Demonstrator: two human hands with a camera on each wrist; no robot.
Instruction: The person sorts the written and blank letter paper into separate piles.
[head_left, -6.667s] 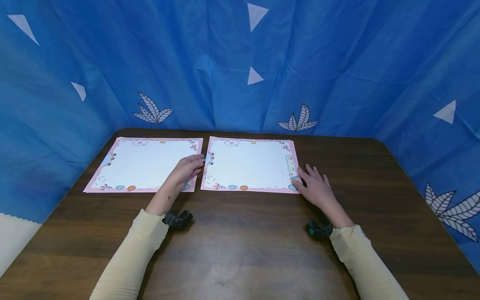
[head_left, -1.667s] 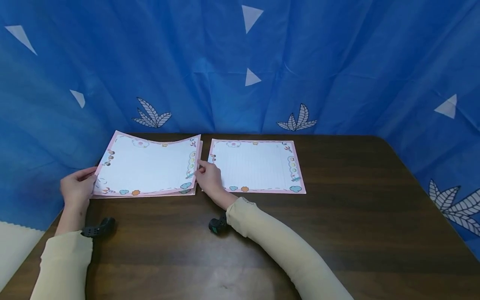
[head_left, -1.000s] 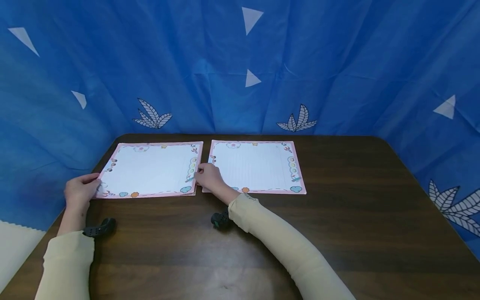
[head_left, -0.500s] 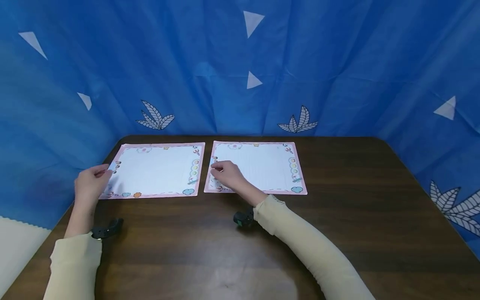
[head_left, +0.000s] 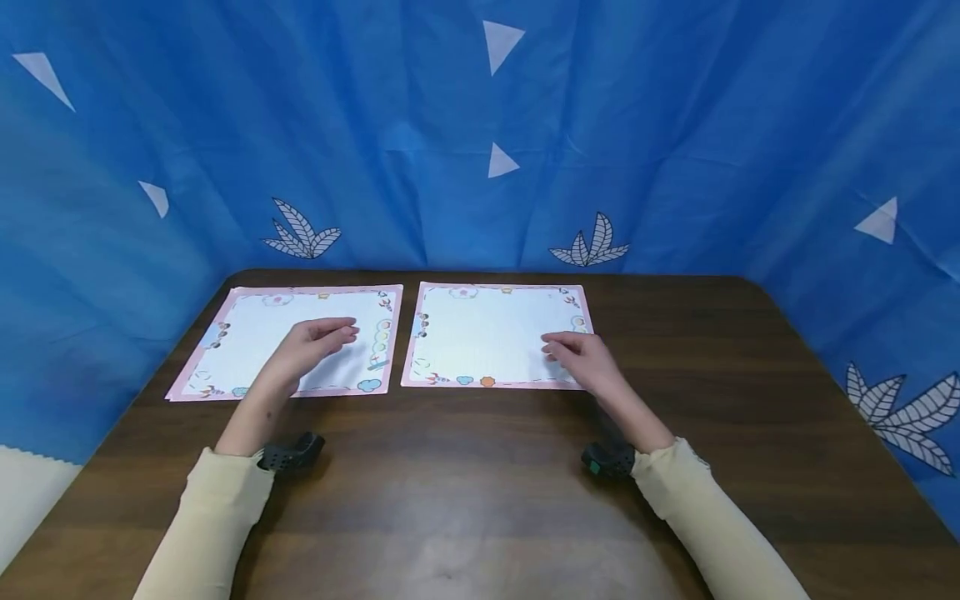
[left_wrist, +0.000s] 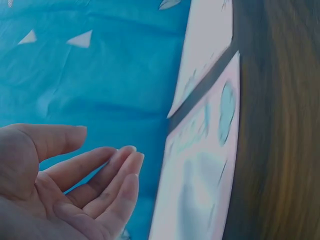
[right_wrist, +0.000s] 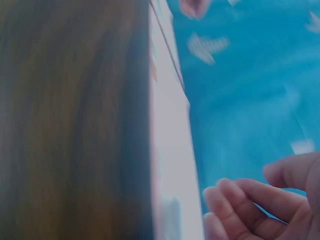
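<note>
Two stacks of pink-bordered paper with cartoon prints lie side by side at the back of the table. Above the left paper stack (head_left: 247, 333) hovers my left hand (head_left: 307, 350), holding nothing, its shadow falling on the sheet. My right hand (head_left: 585, 358) is over the right edge of the right paper stack (head_left: 487, 333), also with nothing in it. In the left wrist view the fingers (left_wrist: 95, 180) are loosely bent, thumb apart from them. The right wrist view, somewhat blurred, has the right fingers (right_wrist: 250, 205) relaxed and apart from the paper.
The dark wooden table (head_left: 450, 492) extends in front of the papers and to their right. A blue curtain (head_left: 450, 125) with white triangles and leaf prints hangs behind and at both sides. A narrow gap separates the two stacks.
Both hands earlier held a sheet over the left stack and lowered it there. They have since let go; both have moved right, the right hand crossing the right stack.
</note>
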